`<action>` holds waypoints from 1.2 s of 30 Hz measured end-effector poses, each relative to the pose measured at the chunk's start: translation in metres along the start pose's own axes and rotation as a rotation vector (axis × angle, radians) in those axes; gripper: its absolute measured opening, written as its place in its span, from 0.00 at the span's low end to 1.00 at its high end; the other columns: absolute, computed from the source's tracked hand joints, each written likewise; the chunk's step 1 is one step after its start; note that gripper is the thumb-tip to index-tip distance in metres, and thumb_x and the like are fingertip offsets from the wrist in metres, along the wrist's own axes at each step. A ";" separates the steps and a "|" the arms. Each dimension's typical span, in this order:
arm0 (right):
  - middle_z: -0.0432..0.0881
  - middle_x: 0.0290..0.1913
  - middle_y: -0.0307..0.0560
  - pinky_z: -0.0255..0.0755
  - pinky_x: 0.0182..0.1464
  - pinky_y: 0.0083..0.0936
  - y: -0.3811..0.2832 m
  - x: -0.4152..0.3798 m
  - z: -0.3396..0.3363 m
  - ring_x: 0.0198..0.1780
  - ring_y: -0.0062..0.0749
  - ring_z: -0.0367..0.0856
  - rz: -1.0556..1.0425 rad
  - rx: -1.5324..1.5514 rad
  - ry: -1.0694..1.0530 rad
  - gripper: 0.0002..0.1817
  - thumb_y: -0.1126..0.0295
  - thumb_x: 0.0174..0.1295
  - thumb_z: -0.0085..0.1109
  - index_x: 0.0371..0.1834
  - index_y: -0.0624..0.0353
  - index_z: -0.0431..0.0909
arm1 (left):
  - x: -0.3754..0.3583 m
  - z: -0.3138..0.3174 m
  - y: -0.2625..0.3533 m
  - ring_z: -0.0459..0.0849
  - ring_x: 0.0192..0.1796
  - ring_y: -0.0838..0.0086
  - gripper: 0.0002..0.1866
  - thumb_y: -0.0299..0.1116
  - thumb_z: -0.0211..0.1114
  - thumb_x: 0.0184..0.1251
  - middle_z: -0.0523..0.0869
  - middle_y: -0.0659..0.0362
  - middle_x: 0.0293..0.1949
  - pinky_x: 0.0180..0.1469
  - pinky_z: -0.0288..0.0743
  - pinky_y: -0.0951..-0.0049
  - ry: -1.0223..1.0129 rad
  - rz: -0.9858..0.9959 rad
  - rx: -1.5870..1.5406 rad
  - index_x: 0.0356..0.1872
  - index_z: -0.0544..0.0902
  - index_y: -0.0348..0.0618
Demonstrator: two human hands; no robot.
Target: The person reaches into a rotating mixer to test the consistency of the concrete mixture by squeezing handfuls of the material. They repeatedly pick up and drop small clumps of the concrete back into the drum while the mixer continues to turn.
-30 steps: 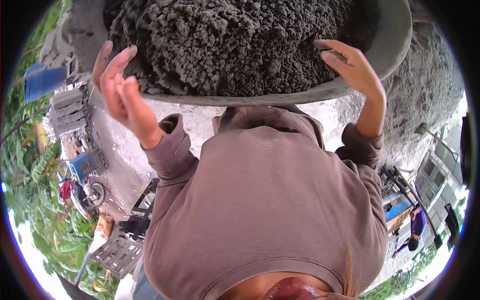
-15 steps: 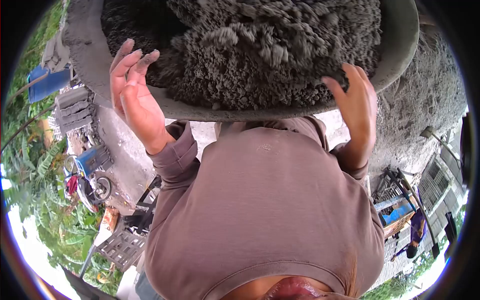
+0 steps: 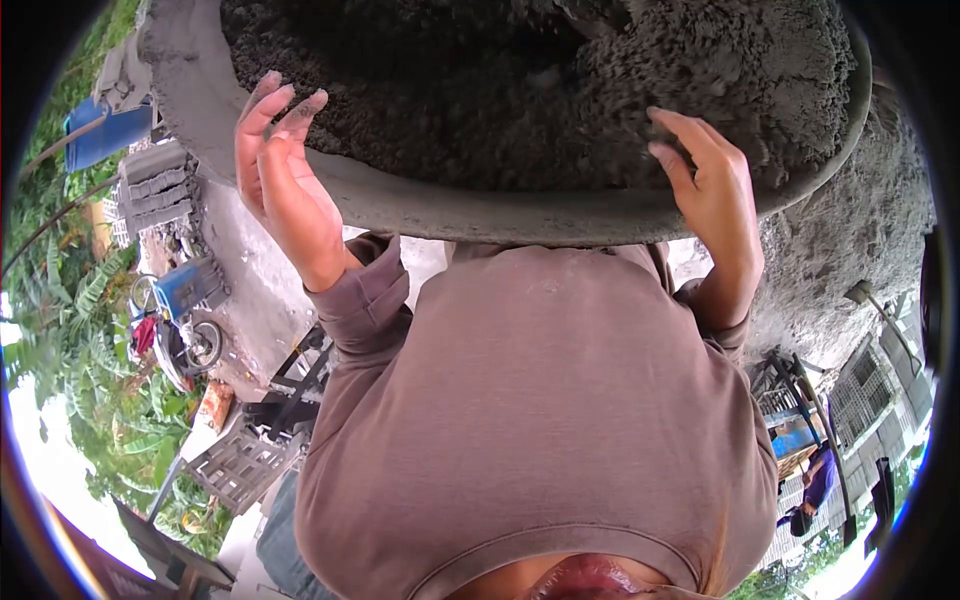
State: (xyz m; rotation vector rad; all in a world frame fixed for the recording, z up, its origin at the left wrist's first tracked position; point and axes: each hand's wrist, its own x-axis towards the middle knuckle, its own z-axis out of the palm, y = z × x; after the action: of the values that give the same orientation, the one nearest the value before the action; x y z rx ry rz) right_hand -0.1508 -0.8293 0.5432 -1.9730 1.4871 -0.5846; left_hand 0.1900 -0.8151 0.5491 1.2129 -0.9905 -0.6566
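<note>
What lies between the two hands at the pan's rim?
In the head view, grey mortar heaped in the pan fills the stretch between the left hand and right hand.

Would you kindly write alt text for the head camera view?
Two bare hands, left hand and right hand, rest open on the rim of a grey pan heaped with dark crumbly mortar. Below is a brown sweatshirt; a motorbike stands behind.
</note>
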 end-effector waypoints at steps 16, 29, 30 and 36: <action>0.81 0.53 0.61 0.71 0.57 0.41 0.062 -0.003 0.016 0.55 0.56 0.78 0.183 -0.218 -0.182 0.24 0.58 0.65 0.59 0.58 0.64 0.76 | -0.009 0.010 -0.036 0.80 0.52 0.66 0.17 0.25 0.53 0.64 0.71 0.50 0.63 0.54 0.76 0.69 -0.335 -0.080 0.607 0.54 0.80 0.42; 0.79 0.55 0.63 0.70 0.60 0.42 0.071 0.000 0.029 0.59 0.57 0.75 0.295 -0.187 -0.346 0.25 0.56 0.65 0.57 0.58 0.65 0.75 | -0.016 0.017 -0.065 0.81 0.46 0.68 0.19 0.25 0.56 0.63 0.69 0.54 0.65 0.42 0.77 0.70 -0.561 0.004 0.712 0.55 0.80 0.47; 0.79 0.56 0.63 0.69 0.60 0.42 0.072 -0.001 0.030 0.59 0.57 0.75 0.286 -0.176 -0.323 0.25 0.56 0.65 0.57 0.58 0.65 0.75 | -0.017 0.018 -0.063 0.81 0.46 0.68 0.19 0.25 0.56 0.63 0.69 0.54 0.65 0.42 0.77 0.70 -0.566 0.010 0.702 0.55 0.80 0.47; 0.80 0.55 0.62 0.70 0.60 0.42 0.075 -0.001 0.024 0.59 0.56 0.76 0.236 -0.240 -0.297 0.27 0.54 0.66 0.56 0.60 0.64 0.75 | -0.018 0.021 -0.062 0.81 0.49 0.67 0.19 0.23 0.55 0.63 0.68 0.53 0.66 0.46 0.77 0.69 -0.549 0.036 0.710 0.55 0.81 0.46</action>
State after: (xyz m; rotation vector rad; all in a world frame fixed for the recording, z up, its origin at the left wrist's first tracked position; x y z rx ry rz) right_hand -0.1877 -0.8388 0.4746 -1.9179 1.6238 -0.0102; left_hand 0.1684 -0.8247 0.4857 1.6594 -1.8019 -0.6424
